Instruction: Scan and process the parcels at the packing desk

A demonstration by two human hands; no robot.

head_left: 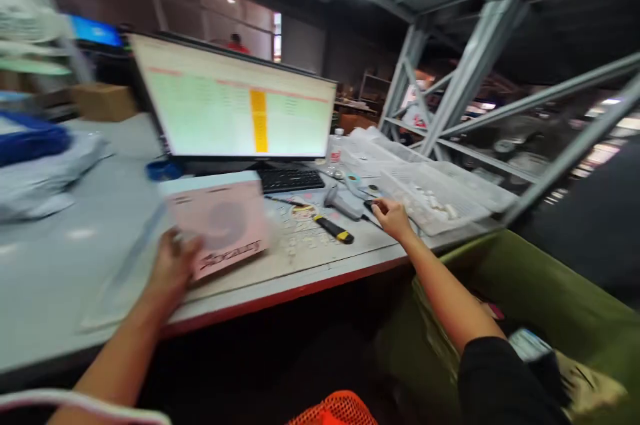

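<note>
My left hand [175,258] grips the lower left side of a pink box [217,222] with a pale top edge, a round grey swirl and dark lettering on its face. The box is tilted above the desk mat and is slightly blurred. My right hand [394,218] is at the right of the desk, its fingers closed at a small black object [371,205] that is mostly covered. Just left of that hand lies a grey handheld barcode scanner [344,204] with a cable. A black and yellow utility knife [334,229] rests on the patterned mat.
Behind the box stand a lit monitor [240,108] and a black keyboard [290,180]. Clear plastic bins [430,195] with small white items line the right side, beside a bottle [336,148]. A green-lined bin [540,272] sits below the desk's right edge; metal shelving rises behind.
</note>
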